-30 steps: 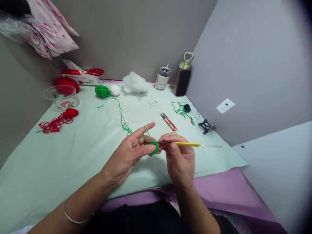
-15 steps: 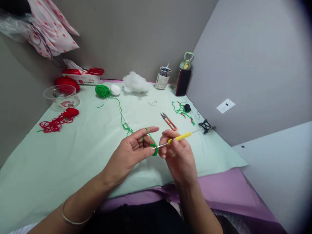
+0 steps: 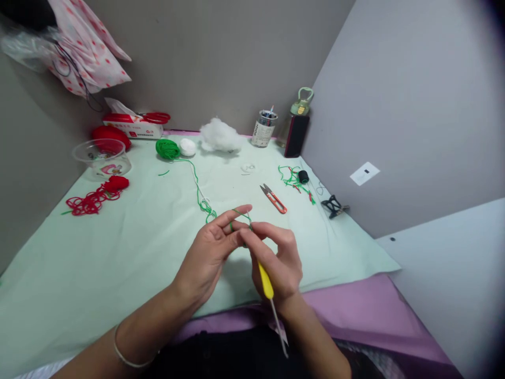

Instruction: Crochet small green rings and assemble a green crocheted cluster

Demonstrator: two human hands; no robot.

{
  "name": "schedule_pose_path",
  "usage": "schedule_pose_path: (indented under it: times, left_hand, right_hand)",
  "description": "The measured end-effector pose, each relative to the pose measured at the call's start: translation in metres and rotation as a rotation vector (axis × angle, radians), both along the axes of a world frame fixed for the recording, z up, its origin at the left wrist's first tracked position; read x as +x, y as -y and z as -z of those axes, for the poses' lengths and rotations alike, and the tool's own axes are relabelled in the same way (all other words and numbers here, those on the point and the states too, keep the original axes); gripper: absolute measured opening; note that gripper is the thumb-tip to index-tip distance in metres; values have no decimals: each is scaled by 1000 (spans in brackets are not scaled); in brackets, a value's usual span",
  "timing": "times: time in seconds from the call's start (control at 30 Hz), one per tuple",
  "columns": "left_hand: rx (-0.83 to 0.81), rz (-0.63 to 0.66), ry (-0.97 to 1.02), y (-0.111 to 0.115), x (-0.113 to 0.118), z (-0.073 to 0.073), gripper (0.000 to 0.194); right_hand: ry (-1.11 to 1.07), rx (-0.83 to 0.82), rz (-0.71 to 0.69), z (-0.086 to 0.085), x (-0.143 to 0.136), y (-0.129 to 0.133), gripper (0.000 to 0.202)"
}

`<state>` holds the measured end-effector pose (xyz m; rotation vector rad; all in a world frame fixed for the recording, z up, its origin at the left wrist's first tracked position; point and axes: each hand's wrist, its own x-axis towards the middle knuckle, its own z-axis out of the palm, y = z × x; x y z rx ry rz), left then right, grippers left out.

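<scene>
My left hand (image 3: 213, 247) pinches a small green crochet piece, mostly hidden behind the fingers, and green yarn (image 3: 241, 215) loops over its index finger. My right hand (image 3: 278, 260) grips a yellow-handled crochet hook (image 3: 266, 281); the hook's tip is at the green piece and its metal tail points down toward me. The green strand (image 3: 199, 195) trails across the pale green cloth (image 3: 138, 242) to a green yarn ball (image 3: 167, 149) at the back.
Red-handled snips (image 3: 274, 199) lie just beyond my hands. Red yarn tangle (image 3: 92, 197), clear plastic bowl (image 3: 101, 157), tissue box (image 3: 132, 126), white stuffing (image 3: 220, 137), pen jar (image 3: 263, 128), bottle (image 3: 298, 123), black thread spool (image 3: 303, 176) and a black clip (image 3: 333, 205) ring the cloth.
My right hand has swung the hook round: its handle pointed right a second ago and now points down toward me. The hands have closed together over the green piece.
</scene>
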<state>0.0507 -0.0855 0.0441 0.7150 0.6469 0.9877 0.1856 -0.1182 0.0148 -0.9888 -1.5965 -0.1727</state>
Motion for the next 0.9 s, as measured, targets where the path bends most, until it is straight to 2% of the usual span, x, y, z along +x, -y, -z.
schedule_pose_path:
  times: [0.1, 0.17, 0.23, 0.27, 0.33, 0.4, 0.47, 0.67, 0.9]
  left_hand:
    - [-106, 80, 30, -4, -5, -4, 42]
    - [-54, 29, -22, -5, -6, -4, 38]
    - [67, -68, -85, -3, -4, -3, 38]
    - [122, -106, -104, -2, -1, -2, 40]
    - [168, -130, -103, 1, 3, 0, 46]
    - [125, -101, -72, 3, 6, 1, 51]
    - [52, -61, -38, 4, 6, 0, 54]
    - [-30, 16, 29, 3, 5, -8, 52]
    - [-42, 94, 38, -4, -5, -7, 42]
  right_hand:
    - [-208, -137, -130, -6, 7, -3, 28]
    - [-438, -237, -265, -12, 11, -5, 22]
    - [-541, -275, -320, -15, 11, -6, 21]
    - [-503, -273, -300, -14, 9, -6, 21]
    - [-326, -195, -169, -9, 1, -6, 22]
    - [-163, -58, -28, -2, -6, -5, 31]
    - [-128, 7, 5, 0, -8, -5, 36]
    - [-324, -228, -239, -12, 3, -8, 25]
    - [-618, -283, -396, -8, 12, -13, 18]
